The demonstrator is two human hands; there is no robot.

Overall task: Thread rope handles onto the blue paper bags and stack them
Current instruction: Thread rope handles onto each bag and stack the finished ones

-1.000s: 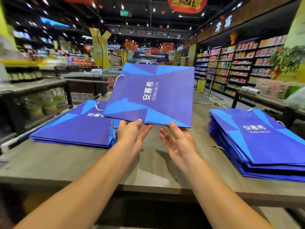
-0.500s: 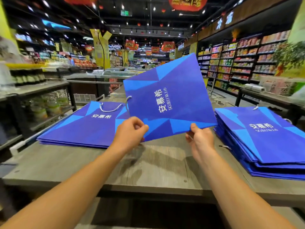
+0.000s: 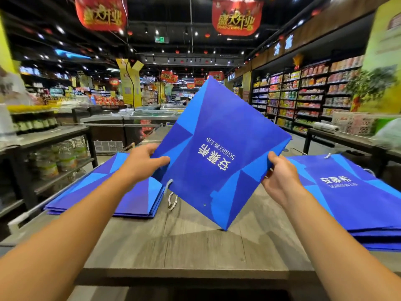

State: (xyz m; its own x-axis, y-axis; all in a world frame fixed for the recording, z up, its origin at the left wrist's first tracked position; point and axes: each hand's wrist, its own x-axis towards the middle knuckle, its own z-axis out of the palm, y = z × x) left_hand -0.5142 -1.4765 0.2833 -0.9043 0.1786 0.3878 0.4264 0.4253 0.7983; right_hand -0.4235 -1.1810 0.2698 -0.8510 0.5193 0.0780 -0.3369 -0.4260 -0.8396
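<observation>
Both hands are grasping one flat blue bag [image 3: 219, 148] tilted above the worktop [image 3: 195, 246]: left hand [image 3: 141, 164] and right hand [image 3: 280, 177] gripping opposite edges, a rope handle [image 3: 172, 197] dangling below.

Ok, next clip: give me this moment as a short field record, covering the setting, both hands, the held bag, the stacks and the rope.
setting: grey wooden table in a supermarket aisle
left hand: grips the left edge of the held bag
right hand: grips its right edge
held bag: flat blue paper bag with white print, tilted, one corner lowest near the table, print upside down
rope: white rope handle hangs at its lower left edge
left stack: low pile of blue bags
right stack: taller pile of blue bags
</observation>
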